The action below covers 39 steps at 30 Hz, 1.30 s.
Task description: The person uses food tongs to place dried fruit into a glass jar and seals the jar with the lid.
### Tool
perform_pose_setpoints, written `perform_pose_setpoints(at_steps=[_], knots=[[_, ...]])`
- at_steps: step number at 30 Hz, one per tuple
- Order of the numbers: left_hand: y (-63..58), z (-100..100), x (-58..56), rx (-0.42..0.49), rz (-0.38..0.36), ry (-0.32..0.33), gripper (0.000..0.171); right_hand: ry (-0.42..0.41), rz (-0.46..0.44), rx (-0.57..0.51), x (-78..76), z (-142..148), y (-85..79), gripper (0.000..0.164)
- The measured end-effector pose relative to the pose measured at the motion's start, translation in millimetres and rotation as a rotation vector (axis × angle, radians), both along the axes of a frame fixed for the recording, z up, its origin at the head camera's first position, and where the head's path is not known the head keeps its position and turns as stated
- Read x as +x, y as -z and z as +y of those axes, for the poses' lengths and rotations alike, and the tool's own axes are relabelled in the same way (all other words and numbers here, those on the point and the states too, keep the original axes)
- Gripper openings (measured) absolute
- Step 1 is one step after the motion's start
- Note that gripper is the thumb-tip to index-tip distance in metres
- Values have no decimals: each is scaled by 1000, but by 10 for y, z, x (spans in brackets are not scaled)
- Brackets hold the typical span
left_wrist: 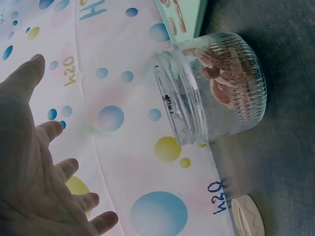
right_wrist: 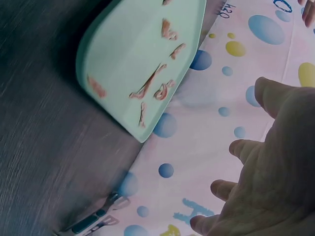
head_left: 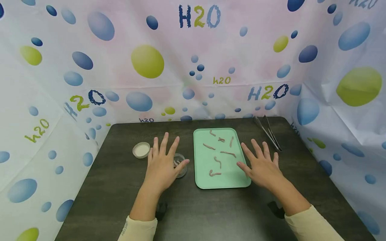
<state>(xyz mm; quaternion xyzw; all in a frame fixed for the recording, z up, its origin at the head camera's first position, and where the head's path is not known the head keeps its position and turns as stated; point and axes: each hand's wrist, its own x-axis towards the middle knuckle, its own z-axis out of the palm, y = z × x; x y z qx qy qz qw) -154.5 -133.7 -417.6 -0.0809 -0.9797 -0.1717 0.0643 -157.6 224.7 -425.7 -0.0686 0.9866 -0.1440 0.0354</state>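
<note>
My left hand (head_left: pixel 163 167), its fingers spread and straight, is held above a clear ribbed glass jar (head_left: pixel 182 173), hiding part of it. In the left wrist view the jar (left_wrist: pixel 221 123) has no lid on and contains a clump of pinkish, worm-like strips (left_wrist: pixel 229 78). My right hand (head_left: pixel 263 167), also with fingers spread, hovers by the right edge of a mint-green tray (head_left: pixel 202 180). Several separate pinkish worm-like strips (head_left: pixel 228 153) lie spread over the tray, some straight, some bent. Neither hand holds anything.
A round pale lid (head_left: pixel 141 150) lies on the dark table (head_left: pixel 120 201), left of the jar. Metal tongs (head_left: pixel 277 145) rest at the back right, beyond my right hand. A white sheet with blue and green dots (head_left: pixel 169 40) hangs around the table's back and sides.
</note>
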Motion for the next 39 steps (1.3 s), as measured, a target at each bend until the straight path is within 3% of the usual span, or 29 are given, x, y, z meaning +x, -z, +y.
perform_pose_setpoints(at_steps=[9, 17, 28, 35, 39], knots=[[28, -31, -36, -10, -7, -7, 95, -13, -21, -25, -50, 28, 78, 84], [91, -43, -57, 0, -90, -12, 108, 2, 14, -21, -82, 61, 142, 91], [293, -67, -40, 144, -166, -9, 125, 20, 48, -26, -128, 193, 237, 98], [410, -103, -99, 323, -278, -3, 117, 42, 90, -52, -251, 313, 247, 96], [454, -101, -135, 350, -263, -20, 109, 44, 115, -86, -321, 392, 273, 99]])
